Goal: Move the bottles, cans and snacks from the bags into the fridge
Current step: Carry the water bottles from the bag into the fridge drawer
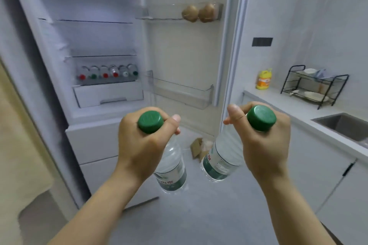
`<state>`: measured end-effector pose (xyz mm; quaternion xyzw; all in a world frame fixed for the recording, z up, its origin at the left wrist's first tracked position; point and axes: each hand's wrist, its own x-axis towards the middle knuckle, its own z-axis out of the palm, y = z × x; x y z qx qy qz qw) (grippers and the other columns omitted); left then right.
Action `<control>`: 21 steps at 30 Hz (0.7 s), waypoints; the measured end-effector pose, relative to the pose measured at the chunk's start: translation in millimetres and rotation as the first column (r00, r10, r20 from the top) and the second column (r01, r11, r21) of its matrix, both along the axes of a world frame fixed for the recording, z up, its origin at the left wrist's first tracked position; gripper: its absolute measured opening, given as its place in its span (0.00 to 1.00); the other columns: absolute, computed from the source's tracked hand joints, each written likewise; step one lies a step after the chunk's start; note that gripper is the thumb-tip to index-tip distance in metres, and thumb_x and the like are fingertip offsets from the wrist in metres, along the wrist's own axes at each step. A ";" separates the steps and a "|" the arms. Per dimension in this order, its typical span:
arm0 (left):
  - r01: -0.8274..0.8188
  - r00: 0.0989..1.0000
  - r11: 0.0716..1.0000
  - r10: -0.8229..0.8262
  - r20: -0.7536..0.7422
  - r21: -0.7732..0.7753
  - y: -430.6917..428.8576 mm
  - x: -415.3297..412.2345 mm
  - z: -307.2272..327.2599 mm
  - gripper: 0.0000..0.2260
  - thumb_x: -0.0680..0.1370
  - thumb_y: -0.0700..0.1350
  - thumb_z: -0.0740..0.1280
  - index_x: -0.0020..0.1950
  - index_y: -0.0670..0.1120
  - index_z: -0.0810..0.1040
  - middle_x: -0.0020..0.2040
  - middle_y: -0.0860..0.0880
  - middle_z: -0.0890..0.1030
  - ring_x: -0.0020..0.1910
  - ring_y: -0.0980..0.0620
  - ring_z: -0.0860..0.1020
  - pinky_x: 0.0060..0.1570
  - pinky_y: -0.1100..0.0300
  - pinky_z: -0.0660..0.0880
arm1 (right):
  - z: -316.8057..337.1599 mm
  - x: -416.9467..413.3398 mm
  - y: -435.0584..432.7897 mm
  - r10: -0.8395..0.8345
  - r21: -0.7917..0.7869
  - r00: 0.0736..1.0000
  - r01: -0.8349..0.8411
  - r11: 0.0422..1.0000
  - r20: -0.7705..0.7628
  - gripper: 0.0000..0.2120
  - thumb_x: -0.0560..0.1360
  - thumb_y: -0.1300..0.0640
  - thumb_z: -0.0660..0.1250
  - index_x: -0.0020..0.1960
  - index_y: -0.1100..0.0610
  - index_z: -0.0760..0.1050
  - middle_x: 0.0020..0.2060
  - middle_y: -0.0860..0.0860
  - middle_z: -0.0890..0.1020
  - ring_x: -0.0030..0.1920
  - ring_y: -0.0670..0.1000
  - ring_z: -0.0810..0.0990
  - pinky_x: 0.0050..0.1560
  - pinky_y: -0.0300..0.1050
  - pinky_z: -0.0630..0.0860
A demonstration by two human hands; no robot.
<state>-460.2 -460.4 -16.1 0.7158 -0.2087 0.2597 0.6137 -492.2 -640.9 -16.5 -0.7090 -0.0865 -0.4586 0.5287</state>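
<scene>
**Two water bottles held at the open fridge**

Both grips are closed. The left hand [139, 145] curls fingers and thumb round the neck of the left water bottle [172, 165], just under its green cap [150, 122]. The right hand [262, 141] holds the right water bottle [221, 161] the same way. The two bottles hang below the fists, tilted, over the grey floor in front of the fridge [49, 32], and neither is inside yet.

The bottles are clear, ribbed plastic with green-and-white labels, and their caps are smooth and round. They are probably full and slick, so a hold at the neck suits them.

This looks like the carrying step, mid-task. A row of small bottles [107, 72] already lies on an inner glass shelf, caps facing out. The lower door shelf [183, 93], of clear plastic, is bare and closest. The next move likely calls for lifting each bottle over its lip and standing it upright.

What looks like a brown paper bag [197, 147] sits on the floor by the door. To the right, a pale desk [288, 103] carries a yellow detergent bottle [263, 79] and a black wire dish rack [312, 85].
</scene>
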 end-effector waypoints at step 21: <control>-0.341 0.932 0.934 0.351 0.096 -0.105 252.9 23.3 31.4 0.11 0.69 0.45 0.70 0.27 0.43 0.78 0.28 0.49 0.81 0.32 0.47 0.79 0.35 0.59 0.73 | 22.4 88.1 259.2 0.302 0.015 0.948 -0.305 0.952 0.103 0.14 0.72 0.55 0.69 0.29 0.60 0.76 0.27 0.49 0.80 0.28 0.43 0.74 0.33 0.34 0.68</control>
